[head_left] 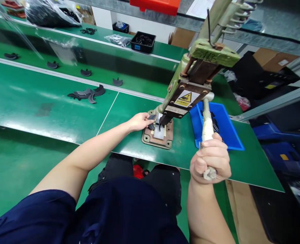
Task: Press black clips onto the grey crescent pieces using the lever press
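A green hand press [190, 78] stands on a brown base plate [150, 138] at the table's front. My left hand [139, 121] holds a small dark curved part [152, 118] on the base, right under the press head. My right hand [211, 159] is closed around the press's pale lever handle [207, 125], pulled down toward me. A yellow warning label [185, 99] faces me on the press head.
A blue tray [226, 128] with dark parts sits right of the press. A pile of dark curved parts [86, 94] lies on the green table, more [52, 64] ride the conveyor belt behind. A black bin [143, 42] and plastic bags sit at the back.
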{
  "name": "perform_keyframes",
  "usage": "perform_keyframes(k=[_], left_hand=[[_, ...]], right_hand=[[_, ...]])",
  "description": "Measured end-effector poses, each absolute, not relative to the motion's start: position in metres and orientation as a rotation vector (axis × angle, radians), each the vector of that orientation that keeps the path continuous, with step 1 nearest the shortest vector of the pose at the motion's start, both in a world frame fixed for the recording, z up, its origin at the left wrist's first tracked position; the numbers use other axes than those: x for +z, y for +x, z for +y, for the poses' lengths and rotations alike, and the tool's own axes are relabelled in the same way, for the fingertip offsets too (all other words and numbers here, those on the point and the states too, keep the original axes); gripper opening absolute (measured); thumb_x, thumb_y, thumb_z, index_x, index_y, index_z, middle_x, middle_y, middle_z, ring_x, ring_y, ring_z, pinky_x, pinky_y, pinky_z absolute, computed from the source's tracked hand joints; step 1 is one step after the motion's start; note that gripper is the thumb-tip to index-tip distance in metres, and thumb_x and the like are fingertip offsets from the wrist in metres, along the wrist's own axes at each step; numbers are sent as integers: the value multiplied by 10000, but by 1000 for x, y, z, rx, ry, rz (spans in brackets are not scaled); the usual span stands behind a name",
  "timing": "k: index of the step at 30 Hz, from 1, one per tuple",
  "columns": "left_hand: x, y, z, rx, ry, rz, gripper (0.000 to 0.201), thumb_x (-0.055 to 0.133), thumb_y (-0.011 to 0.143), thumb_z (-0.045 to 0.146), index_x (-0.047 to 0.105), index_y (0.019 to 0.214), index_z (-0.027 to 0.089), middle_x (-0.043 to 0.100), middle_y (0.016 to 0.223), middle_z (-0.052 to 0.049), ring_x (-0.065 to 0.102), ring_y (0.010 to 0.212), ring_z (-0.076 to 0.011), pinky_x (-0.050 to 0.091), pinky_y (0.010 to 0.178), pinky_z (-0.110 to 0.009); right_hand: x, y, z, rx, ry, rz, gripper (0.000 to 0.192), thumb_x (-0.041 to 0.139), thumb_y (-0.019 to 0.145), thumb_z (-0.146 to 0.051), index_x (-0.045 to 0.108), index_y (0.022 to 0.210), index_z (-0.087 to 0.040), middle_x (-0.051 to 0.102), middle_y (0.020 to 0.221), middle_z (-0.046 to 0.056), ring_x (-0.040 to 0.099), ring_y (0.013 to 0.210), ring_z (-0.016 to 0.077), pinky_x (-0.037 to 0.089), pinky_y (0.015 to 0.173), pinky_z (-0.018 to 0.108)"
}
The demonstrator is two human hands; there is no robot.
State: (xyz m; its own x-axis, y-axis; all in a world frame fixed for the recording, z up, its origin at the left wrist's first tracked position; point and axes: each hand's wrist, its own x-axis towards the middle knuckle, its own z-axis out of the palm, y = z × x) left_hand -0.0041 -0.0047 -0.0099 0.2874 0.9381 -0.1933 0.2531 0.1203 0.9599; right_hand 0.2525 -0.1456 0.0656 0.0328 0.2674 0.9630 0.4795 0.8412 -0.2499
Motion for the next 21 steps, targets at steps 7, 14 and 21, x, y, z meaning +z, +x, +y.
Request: perform_keyframes(k=[7,14,21], left_hand=[[-14,-9,11,740,1605,1161,321,808,877,431,676,772,159,661,680,4,560,599,-122,414,587,-240],[-20,-5,14,720,1525,1049,318,817,861,429,693,797,143,730,751,-42,644,647,-134,493,618,-232],[-18,-3,17,692,1476,1048,263,833,859,355,698,800,136,716,719,-32,634,603,-116,476,569,-214]], right_hand=[[65,250,-144,-186,-607,-1521,316,713,893,-351,518,671,-238,605,689,-72,695,847,146,557,1090,557],[64,251,-144,-217,-596,-1524,328,700,907,-347,514,666,-226,613,685,-66,699,840,141,565,1070,550],[63,253,-144,-220,-636,-1533,338,692,910,-365,512,657,-233,609,676,-68,691,821,145,581,1060,560]])
